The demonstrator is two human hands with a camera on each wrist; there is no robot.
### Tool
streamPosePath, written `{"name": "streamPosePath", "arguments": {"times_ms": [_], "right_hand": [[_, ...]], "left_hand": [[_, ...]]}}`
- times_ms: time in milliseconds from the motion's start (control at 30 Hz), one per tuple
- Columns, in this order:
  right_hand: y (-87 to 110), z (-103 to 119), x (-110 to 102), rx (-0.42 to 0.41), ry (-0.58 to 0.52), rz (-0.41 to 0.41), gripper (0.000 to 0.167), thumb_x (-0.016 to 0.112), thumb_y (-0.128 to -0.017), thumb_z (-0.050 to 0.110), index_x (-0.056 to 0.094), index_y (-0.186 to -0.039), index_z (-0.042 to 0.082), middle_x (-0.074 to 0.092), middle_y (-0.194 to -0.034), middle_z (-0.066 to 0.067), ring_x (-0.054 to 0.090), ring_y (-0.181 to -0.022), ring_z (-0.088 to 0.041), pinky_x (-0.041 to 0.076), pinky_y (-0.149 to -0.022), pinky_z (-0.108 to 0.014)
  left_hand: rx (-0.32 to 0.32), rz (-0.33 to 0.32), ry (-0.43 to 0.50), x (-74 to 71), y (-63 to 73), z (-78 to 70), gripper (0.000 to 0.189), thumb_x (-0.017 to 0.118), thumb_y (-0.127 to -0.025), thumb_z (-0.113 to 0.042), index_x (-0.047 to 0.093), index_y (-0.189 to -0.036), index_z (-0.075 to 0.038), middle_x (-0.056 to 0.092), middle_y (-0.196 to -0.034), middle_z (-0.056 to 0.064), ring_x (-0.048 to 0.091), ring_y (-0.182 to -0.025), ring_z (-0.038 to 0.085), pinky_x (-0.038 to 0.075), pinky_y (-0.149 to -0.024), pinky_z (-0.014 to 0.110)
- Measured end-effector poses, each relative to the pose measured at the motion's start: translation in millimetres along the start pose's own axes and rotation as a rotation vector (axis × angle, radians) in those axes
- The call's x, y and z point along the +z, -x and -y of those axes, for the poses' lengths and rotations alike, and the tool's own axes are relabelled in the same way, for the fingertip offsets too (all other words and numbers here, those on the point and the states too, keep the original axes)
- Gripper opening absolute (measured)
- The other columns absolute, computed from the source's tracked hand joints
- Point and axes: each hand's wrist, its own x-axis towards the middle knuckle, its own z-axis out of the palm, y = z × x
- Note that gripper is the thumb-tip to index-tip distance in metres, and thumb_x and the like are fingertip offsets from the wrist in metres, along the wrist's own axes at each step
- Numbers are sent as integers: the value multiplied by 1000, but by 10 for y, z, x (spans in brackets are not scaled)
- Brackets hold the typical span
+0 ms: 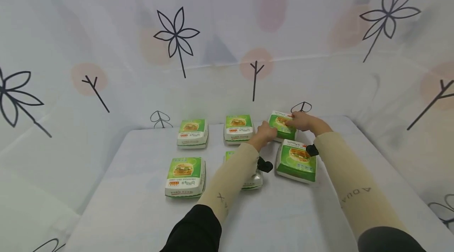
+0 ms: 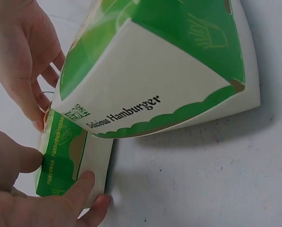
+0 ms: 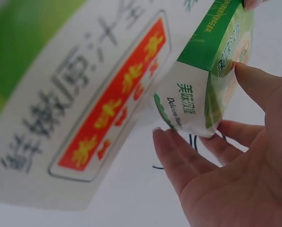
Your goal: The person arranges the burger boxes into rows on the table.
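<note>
At the back right of the table, both hands hold one green-and-white hamburger box [image 1: 281, 126], which sits slightly turned. My left hand [image 1: 263, 135] grips its left side; in the left wrist view the thumb and fingers [image 2: 84, 187] pinch its edge. On the opposite side, my right hand [image 1: 307, 122] has its thumb on the top and its fingers along the side, as the right wrist view shows at the hand [image 3: 244, 151]. Just in front of it, below the right wrist, lies another hamburger box [image 1: 297, 162], looming large in the left wrist view.
More hamburger boxes stand in two rows: back left [image 1: 192, 133], back middle [image 1: 238, 129], front left [image 1: 185, 177], and front middle [image 1: 252, 183], partly hidden under the left forearm. A white cloth covers the table [image 1: 134, 204]; a patterned curtain [image 1: 220, 82] hangs behind.
</note>
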Motion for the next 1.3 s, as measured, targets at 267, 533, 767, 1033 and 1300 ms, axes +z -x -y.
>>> {"name": "streamPosePath", "arguments": {"times_ms": [267,533,767,1033,1300], "right_hand": [[101,123,60,148,-47,47,69,54,-104,38,35,-137,-21,50,-125,-34,59,-107,-41,58,-91,-51],[271,283,40,283,-76,128,75,51,-103,48,35,-142,-15,53,-127,-32,57,-112,-44,56,-93,-50],[287,197,-81,197,13,63,84,47,-107,43,12,-154,-17,27,-153,-41,42,-132,-55,52,-97,-56],[206,136,-38,96,-16,113,78,44,-109,39,3,-162,0,10,-163,-36,29,-142,-56,45,-104,-64],[201,163,24,115,-56,100,78,42,-110,37,2,-159,-9,26,-154,-39,48,-127,-48,52,-98,-58]], "left_hand": [[9,-38,-41,-80,-89,56,49,50,-108,-23,41,-152,-3,50,-145,17,52,-124,25,49,-101,37],[64,15,-33,-181,-146,111,51,46,-109,-23,36,-154,-2,50,-142,19,55,-112,26,52,-75,31],[-10,72,20,-164,-54,85,62,52,-107,-35,32,-155,-1,42,-151,20,55,-125,30,61,-85,41],[-49,219,144,-27,161,23,70,58,-106,-27,21,-159,0,50,-139,23,63,-115,33,58,-93,43],[6,181,200,-13,129,25,59,56,-106,-16,29,-155,3,53,-137,22,62,-115,32,56,-96,44]]}}
